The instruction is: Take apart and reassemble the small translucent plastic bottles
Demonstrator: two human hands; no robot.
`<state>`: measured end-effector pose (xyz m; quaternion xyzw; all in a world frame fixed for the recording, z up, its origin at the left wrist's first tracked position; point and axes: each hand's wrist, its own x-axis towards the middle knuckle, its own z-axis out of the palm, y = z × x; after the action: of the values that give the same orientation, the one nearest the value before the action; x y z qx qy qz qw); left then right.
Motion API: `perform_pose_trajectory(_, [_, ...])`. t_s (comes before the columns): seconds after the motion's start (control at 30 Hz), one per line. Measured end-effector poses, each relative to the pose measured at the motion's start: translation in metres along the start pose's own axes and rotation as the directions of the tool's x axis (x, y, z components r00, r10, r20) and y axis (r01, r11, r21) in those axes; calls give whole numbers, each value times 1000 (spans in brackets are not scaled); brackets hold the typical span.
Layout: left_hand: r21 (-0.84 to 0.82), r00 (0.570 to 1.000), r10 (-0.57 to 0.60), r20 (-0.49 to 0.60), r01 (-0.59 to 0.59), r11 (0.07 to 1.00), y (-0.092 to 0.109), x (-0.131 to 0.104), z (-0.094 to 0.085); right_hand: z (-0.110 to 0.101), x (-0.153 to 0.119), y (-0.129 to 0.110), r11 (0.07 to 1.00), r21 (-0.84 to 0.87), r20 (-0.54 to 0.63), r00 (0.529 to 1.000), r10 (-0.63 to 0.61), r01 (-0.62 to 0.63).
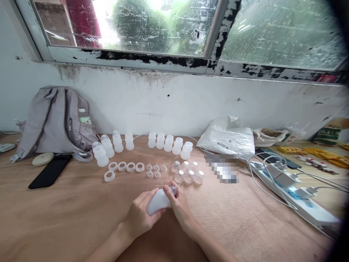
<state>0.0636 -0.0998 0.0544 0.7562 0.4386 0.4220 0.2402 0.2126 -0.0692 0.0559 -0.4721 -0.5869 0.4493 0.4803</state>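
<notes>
We saw the left hand (140, 210) closed around the body of a milky white bottle (157, 202), which lay tilted in the grasp above the near middle of the desk (81, 218), its top toward the upper right. The right hand (178, 203) gripped the same bottle near its clear top (173, 189), thumb along the neck; we could not tell exactly how its fingers lay beneath. Beyond the hands, we noted five white rings (131, 167) at left, five clear nipples (156, 167) grouped at centre, and a cluster of clear caps (188, 177) at right. Behind these stood four topped bottles (117, 142) on the left and five open-necked bottles (168, 143) on the right. We observed a grey backpack (50, 123) against the wall at far left with a dark phone (51, 171) before it, and, at right, a white plastic bag (227, 136) and a power strip (319, 213) with chargers plugged in.
</notes>
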Motion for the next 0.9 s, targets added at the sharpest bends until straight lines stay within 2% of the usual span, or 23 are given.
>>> perform_pose_trajectory(0.07, [-181,982,-160,99,176,968,8,1,0,-1,-1,-1,999,-24,-49,999,-24,23])
perform_pose_trajectory(0.13, [-354,932,-285,225,351,867,14,2,0,-2,-2,-1,998,-40,-62,997,-45,43])
perform_pose_trajectory(0.27, [-574,869,-369,329,494,653,17,3,2,-3,-4,-1,999,-4,-57,998,-39,39])
perform_pose_trajectory(0.33, [-659,820,-377,429,571,490,16,2,6,-3,-6,-2,997,80,-25,999,-20,22])
perform_pose_trajectory(0.47, [-706,683,-337,648,705,69,10,-3,15,-3,-7,-3,939,339,132,991,14,-59])
perform_pose_trajectory(0.53, [-710,637,-384,669,700,-76,6,-3,14,-4,-4,-2,908,410,202,979,0,-85])
perform_pose_trajectory(0.57, [-718,624,-413,664,685,-119,4,-2,11,-4,-1,0,900,424,222,975,3,-99])
perform_pose_trajectory(0.63, [-746,632,-454,628,655,-120,2,1,0,-5,5,3,895,425,225,974,41,-136])
perform_pose_trajectory(0.77, [-762,686,-459,565,647,30,4,9,-26,-8,11,4,865,469,187,977,99,-177])
perform_pose_trajectory(0.83, [-741,673,-484,559,667,73,5,11,-32,-9,11,1,846,506,177,980,86,-166])
perform_pose_trajectory(0.9, [-702,644,-505,575,705,99,5,12,-32,-10,10,-2,845,513,154,985,78,-147])
